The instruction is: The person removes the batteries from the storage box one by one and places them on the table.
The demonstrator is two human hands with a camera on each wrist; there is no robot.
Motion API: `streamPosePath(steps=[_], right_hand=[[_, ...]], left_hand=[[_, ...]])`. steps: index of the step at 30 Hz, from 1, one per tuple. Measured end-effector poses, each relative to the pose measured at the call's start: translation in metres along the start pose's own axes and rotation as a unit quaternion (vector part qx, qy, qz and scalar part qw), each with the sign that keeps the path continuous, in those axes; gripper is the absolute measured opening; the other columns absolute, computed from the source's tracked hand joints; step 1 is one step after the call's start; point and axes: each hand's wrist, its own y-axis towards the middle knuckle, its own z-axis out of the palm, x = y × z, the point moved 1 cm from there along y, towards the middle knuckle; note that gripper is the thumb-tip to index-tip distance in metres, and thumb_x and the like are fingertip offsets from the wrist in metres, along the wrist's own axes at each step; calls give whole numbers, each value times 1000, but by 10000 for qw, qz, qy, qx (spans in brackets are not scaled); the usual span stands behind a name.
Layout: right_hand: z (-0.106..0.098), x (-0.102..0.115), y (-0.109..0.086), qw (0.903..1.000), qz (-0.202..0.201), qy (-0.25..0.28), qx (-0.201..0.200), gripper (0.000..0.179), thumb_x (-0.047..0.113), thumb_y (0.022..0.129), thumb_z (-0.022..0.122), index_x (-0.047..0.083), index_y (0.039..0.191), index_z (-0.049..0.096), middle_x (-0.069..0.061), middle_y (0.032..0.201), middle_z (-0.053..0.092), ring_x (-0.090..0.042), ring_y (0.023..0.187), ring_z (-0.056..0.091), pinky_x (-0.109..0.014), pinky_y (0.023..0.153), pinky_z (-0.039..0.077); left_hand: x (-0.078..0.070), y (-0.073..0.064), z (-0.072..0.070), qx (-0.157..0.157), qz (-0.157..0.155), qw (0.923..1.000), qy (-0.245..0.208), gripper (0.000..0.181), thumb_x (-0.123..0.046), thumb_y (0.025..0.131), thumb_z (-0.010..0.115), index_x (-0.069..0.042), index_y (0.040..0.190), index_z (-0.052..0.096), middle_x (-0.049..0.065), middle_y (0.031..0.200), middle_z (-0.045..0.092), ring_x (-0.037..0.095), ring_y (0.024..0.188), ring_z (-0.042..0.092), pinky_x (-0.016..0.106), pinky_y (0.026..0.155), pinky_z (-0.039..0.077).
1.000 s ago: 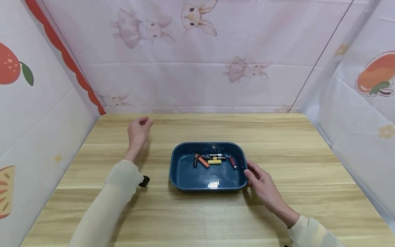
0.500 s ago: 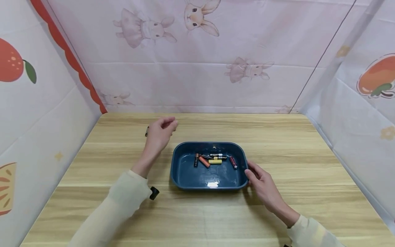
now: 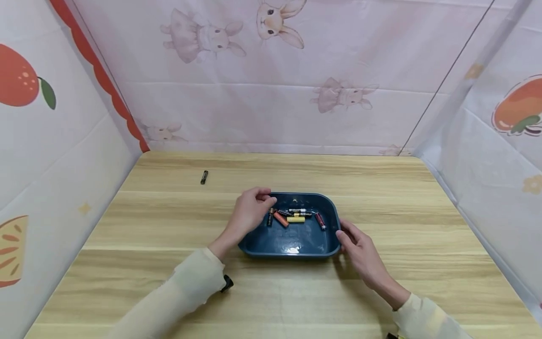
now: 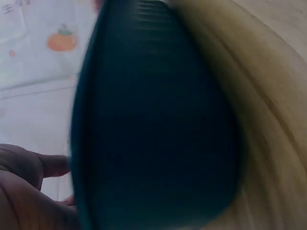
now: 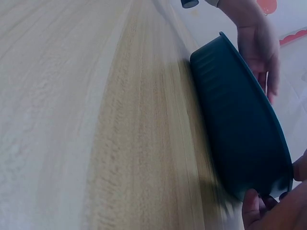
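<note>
Left grip (image 3: 251, 208), loosely relaxed, hovers near batteries (image 3: 295, 219) in the blue tray (image 3: 271, 241); right grip (image 3: 362, 254) holds its right rim (image 3: 337, 221).

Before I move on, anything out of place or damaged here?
One black cylindrical battery lies alone on the wood-grain tabletop, left of and beyond the blue bin; odd, since the other visible batteries sit inside it. No visible spill or damage.

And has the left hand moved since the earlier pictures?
Yes: against the table, the left hand has moved right and toward the person, now at the far left corner of the tray.
</note>
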Motion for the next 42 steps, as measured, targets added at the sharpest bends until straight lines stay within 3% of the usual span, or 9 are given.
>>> streamPosePath(steps=[4,12,14,22,25,29,34,39,42], right_hand=[[-1,-1,0,10000,12,-45,34,48,17,111,49,-4,154,42,-22,150,51,-26,114,57,-19,85,52],[-1,-1,2,9999,34,-95,83,48,17,112,48,-4,154,41,-22,153,48,-30,120,56,-18,86,52],[-1,-2,1,9999,51,-90,86,48,18,112,48,-4,155,41,-22,153,48,-30,121,55,-18,86,52],[0,-1,1,9999,36,-80,133,48,18,112,48,-3,155,41,-22,153,48,-30,122,55,-18,87,52],[-1,0,1,9999,29,-66,111,48,18,112,48,-3,154,41,-22,152,49,-29,120,55,-18,86,52],[-1,2,0,9999,1,-84,97,48,18,112,48,-3,154,41,-22,151,50,-27,118,56,-19,86,51],[-1,1,0,9999,-30,-87,93,48,18,111,49,-3,154,42,-22,151,51,-25,116,57,-19,86,52],[-1,1,0,10000,-43,5,68,47,16,111,49,-3,153,43,-22,148,52,-23,112,58,-22,85,53],[0,1,0,10000,8,56,68,46,15,111,50,-3,153,44,-22,148,53,-24,111,59,-22,84,54]], left_hand=[[4,2,10,95,-44,9992,392,41,-20,101,69,-1,137,63,11,116,70,24,105,67,41,91,56],[13,6,20,327,-146,9945,985,43,-16,100,69,4,138,60,16,122,68,27,106,66,41,88,56],[17,7,23,351,-119,9937,1058,43,-14,100,70,6,137,60,18,121,68,27,102,66,41,85,56],[29,10,29,289,-304,9879,1496,42,-12,93,77,8,129,64,19,118,67,30,110,62,43,93,53],[29,11,30,371,-244,9845,1695,34,-11,91,78,8,118,68,19,113,66,30,103,61,43,88,53],[29,13,32,459,-151,9795,1955,16,-10,90,78,1,89,66,16,102,61,28,92,55,42,80,49],[31,15,33,454,-51,9771,2077,25,-4,90,75,-6,71,58,12,91,57,27,81,51,39,70,42],[30,14,33,392,-55,9779,2051,4,3,88,68,2,91,71,15,103,65,26,84,55,38,72,49],[30,13,32,368,-208,9824,1819,24,4,90,65,5,113,71,16,113,67,23,80,60,34,67,51]])
